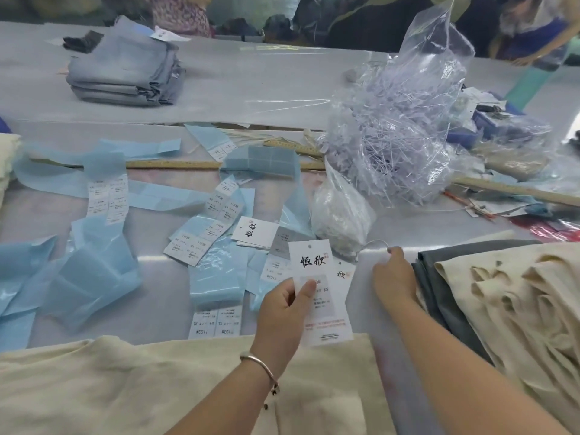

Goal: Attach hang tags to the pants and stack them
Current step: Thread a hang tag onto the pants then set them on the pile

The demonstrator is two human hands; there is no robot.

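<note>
My left hand pinches a white hang tag with black characters, held up over the table's near middle. A second white tag shows just behind it. My right hand pinches a thin white string loop beside a small clear bag. Cream pants lie flat along the near edge, under my left forearm. At the right sits a pile of cream pants on grey pants.
Blue backing strips and size sticker sheets litter the left and middle. A big clear bag of white tag fasteners stands at back right. Wooden rulers cross the table. Folded grey-blue pants are stacked far left. People stand beyond.
</note>
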